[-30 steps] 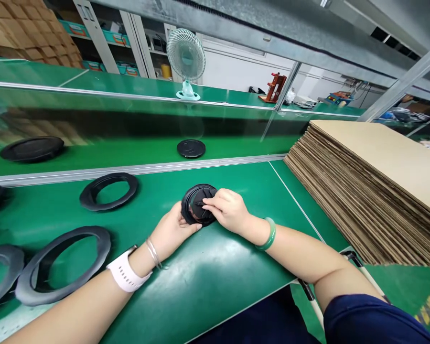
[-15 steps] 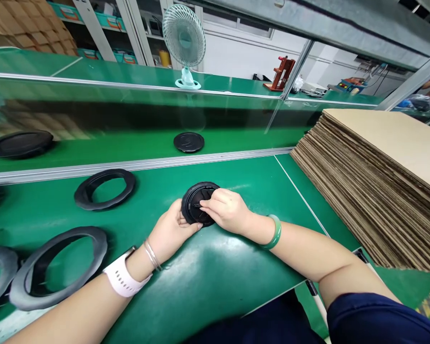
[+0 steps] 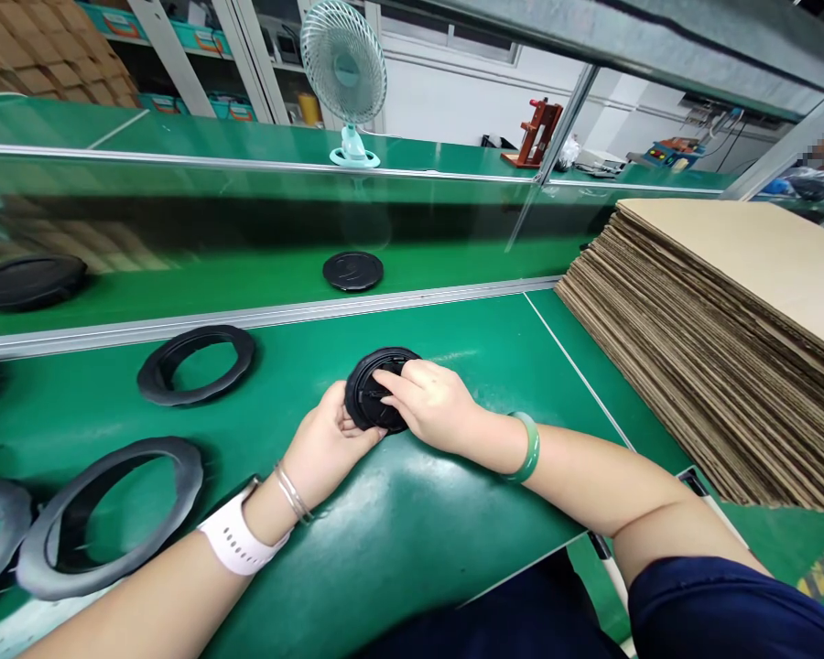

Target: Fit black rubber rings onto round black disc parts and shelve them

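A black round cap (image 3: 363,389) with a raised rim is tilted up just above the green tabletop. My left hand (image 3: 330,444) grips its left and lower edge, thumb at the front and fingers behind. My right hand (image 3: 436,403) is closed at the cap's face, its index finger and thumb slightly apart over the raised middle part; the other fingers are curled and partly hidden. The cap's right side is covered by this hand. Farther back, a flat black disc (image 3: 352,271) lies on the green ledge.
Black rings, a smaller one (image 3: 152,380) and a larger one (image 3: 103,581), lie at left, with another ring (image 3: 14,526) at the edge. A tall cardboard stack (image 3: 659,366) stands at right. Behind the clear panel are a fan (image 3: 347,69) and a red-brown stand (image 3: 539,133).
My right index finger has lifted away from the thumb and stretched across the cap's face. My left hand keeps its grip. The whole view has shifted slightly.
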A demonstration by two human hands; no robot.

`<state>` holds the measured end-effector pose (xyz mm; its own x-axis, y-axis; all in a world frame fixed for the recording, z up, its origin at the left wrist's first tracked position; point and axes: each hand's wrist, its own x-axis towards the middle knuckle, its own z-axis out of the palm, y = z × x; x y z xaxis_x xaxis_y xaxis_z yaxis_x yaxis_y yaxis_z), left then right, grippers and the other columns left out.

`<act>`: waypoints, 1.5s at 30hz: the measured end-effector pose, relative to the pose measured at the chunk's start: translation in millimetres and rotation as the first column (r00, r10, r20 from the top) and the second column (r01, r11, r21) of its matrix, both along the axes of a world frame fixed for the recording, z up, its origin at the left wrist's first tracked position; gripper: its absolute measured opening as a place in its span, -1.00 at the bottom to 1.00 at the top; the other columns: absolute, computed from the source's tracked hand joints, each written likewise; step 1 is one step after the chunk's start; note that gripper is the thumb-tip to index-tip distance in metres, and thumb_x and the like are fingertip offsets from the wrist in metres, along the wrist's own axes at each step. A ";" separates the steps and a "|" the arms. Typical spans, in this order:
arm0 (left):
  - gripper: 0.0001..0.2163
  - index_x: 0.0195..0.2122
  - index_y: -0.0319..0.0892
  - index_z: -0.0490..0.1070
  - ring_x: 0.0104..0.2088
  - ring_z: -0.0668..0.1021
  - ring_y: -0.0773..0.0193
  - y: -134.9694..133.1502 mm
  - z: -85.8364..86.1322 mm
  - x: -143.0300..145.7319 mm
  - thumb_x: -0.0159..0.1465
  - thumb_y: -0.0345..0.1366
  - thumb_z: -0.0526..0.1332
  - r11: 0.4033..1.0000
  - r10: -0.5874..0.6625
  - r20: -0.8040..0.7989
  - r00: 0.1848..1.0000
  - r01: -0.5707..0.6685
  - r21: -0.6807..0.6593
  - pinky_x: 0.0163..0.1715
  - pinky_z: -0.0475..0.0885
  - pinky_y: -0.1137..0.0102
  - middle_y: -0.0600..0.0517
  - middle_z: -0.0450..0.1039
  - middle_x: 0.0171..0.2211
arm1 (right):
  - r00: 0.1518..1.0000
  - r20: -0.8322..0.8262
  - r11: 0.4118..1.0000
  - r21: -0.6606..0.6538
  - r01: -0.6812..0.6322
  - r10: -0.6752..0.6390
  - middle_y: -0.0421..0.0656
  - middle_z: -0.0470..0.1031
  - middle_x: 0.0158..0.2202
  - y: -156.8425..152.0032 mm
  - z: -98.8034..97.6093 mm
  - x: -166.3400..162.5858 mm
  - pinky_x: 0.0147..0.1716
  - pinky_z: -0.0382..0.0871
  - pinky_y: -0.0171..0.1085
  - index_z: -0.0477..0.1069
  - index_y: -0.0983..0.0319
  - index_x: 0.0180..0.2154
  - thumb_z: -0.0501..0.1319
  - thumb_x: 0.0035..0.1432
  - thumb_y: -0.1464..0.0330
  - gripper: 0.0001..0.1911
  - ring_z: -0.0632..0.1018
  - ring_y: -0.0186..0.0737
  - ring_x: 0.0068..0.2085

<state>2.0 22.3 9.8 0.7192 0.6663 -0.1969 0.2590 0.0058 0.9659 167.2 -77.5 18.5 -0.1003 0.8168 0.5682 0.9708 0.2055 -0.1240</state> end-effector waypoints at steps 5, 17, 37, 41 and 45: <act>-0.46 -0.18 -0.11 0.24 -0.27 0.65 0.03 -1.2 2.0 0.2 -0.10 -0.11 0.47 1.000 -0.001 -0.008 1.000 0.002 0.009 -0.26 0.59 0.22 0.03 0.58 -0.33 | 0.997 0.065 0.999 -0.002 0.034 -0.034 -0.06 0.36 -0.34 -0.7 0.6 -3.4 -0.27 0.41 -0.22 0.40 0.37 0.05 0.04 0.42 0.38 -0.71 0.39 -0.16 -0.30; -0.49 -0.17 -0.10 0.22 -0.26 0.66 0.04 -1.4 0.4 0.3 -0.08 -0.16 0.44 1.000 -0.008 -0.005 1.000 0.009 0.022 -0.25 0.59 0.22 0.04 0.58 -0.33 | 1.000 0.009 0.997 0.073 -0.027 0.026 -0.09 0.33 -0.38 1.0 -3.6 0.1 -0.29 0.40 -0.22 0.38 0.38 0.04 0.07 0.41 0.42 -0.74 0.37 -0.18 -0.33; -0.49 -0.18 -0.11 0.24 -0.26 0.66 0.07 0.6 1.4 1.3 -0.09 -0.20 0.46 0.997 -0.026 0.081 0.996 0.032 -0.077 -0.20 0.59 0.22 0.04 0.59 -0.32 | 0.992 0.118 0.998 -0.018 0.053 -0.050 -0.08 0.32 -0.39 0.8 -5.9 -1.3 -0.35 0.36 -0.22 0.35 0.38 0.11 0.07 0.41 0.40 -0.68 0.37 -0.14 -0.34; -0.47 -0.19 -0.11 0.25 -0.25 0.66 0.06 2.9 2.8 1.1 -0.11 -0.16 0.48 0.994 -0.039 0.063 0.997 0.046 -0.103 -0.20 0.59 0.22 0.04 0.59 -0.31 | 0.995 0.100 0.998 0.062 0.014 -0.020 -0.11 0.30 -0.41 -0.9 -8.6 -0.6 -0.32 0.38 -0.24 0.37 0.38 0.09 0.06 0.39 0.45 -0.70 0.36 -0.17 -0.34; -0.45 -0.15 -0.13 0.26 -0.25 0.66 0.05 5.7 -0.7 0.2 -0.10 -0.16 0.48 0.995 -0.055 0.045 0.997 0.058 -0.078 -0.21 0.59 0.22 0.04 0.59 -0.31 | 0.996 0.080 0.988 0.146 -0.058 0.047 -0.10 0.32 -0.38 -2.4 -10.3 2.1 -0.31 0.37 -0.24 0.40 0.37 0.05 0.03 0.38 0.51 -0.71 0.35 -0.20 -0.34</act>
<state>2.2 27.9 9.0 0.7643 0.6078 -0.2154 0.2191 0.0695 0.9732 169.2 -79.9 8.3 -0.1886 0.7165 0.6716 0.9636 0.2669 -0.0142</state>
